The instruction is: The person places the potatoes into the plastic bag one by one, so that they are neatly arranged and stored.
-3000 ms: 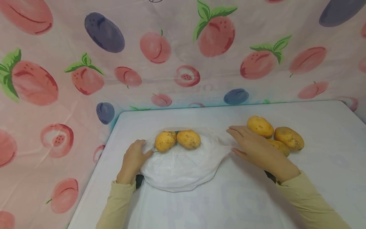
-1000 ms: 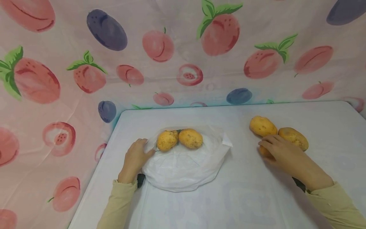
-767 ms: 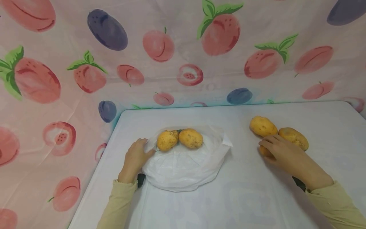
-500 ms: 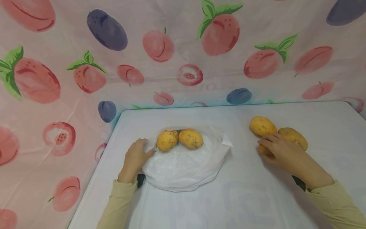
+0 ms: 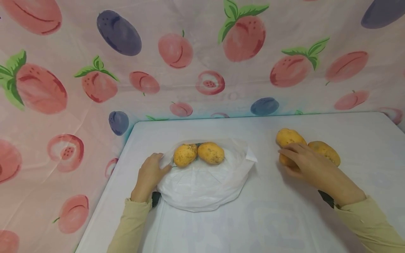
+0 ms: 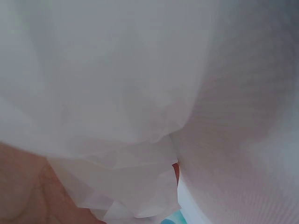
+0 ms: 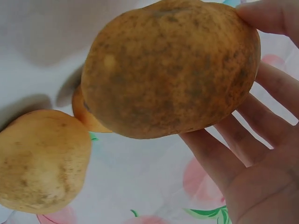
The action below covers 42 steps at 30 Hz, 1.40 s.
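Observation:
My right hand (image 5: pixel 307 165) grips a yellow potato (image 7: pixel 173 70) with fingers and thumb around it; in the head view the hand covers much of it. Right behind it lie another potato (image 5: pixel 289 136) and, to the right, one more potato (image 5: pixel 325 151). My left hand (image 5: pixel 148 177) holds the left edge of a thin white plastic bag (image 5: pixel 202 189), thumb on the near side. White film fills most of the left wrist view, hiding the fingers. Two potatoes, a left one (image 5: pixel 185 155) and a right one (image 5: pixel 211 153), sit side by side at the bag's far part.
A white-covered table (image 5: pixel 253 225) bears everything. Behind and to the left hangs a pink cloth (image 5: pixel 190 21) printed with fruit. The bag's right corner (image 5: pixel 251 155) stands up a little, between the bag's potatoes and the right-hand group.
My right hand has left the bag's right corner, gone right to the potatoes, taken the nearest one and just shifted slightly left with it. The left hand stays at the bag's edge.

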Each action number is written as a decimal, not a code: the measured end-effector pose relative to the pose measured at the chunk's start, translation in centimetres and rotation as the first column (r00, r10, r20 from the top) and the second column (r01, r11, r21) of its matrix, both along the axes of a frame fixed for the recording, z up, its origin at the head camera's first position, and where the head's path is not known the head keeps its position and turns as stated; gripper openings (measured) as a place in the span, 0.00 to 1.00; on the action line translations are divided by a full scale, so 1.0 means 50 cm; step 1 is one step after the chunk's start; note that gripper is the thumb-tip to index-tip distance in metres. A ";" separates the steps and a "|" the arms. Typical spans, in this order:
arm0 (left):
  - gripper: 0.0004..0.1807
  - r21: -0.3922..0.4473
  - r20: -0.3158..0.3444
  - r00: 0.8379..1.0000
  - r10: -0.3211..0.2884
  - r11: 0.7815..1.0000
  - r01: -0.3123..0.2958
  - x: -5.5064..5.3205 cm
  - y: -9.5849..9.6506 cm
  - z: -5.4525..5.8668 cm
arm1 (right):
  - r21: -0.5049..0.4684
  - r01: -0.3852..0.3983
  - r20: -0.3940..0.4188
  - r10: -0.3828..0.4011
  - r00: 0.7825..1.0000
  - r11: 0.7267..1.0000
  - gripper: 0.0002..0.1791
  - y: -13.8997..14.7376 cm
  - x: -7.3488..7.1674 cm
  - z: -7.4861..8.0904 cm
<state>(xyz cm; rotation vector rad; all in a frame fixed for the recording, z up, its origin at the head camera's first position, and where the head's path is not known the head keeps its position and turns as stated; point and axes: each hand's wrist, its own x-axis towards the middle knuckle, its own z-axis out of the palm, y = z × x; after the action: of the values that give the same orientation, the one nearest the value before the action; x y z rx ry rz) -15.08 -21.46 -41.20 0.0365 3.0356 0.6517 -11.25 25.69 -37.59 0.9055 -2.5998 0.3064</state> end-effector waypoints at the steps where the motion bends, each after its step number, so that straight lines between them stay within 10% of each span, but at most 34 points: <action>1: 0.33 -0.001 -0.002 1.000 -0.001 1.000 0.001 0.000 0.000 0.000 | -0.003 -0.008 -0.008 0.008 1.000 1.000 0.26 -0.002 -0.002 0.002; 42: 0.31 0.011 -0.034 0.999 -0.006 1.000 0.007 0.005 0.002 0.003 | -0.118 -0.120 -0.099 0.109 0.989 0.986 0.27 -0.103 -0.038 0.101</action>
<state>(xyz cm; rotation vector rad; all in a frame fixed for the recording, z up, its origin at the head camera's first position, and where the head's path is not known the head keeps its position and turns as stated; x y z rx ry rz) -14.85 -21.38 -41.07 0.0587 3.0633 0.6743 -13.17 20.53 -32.54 1.0031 -2.4202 0.4405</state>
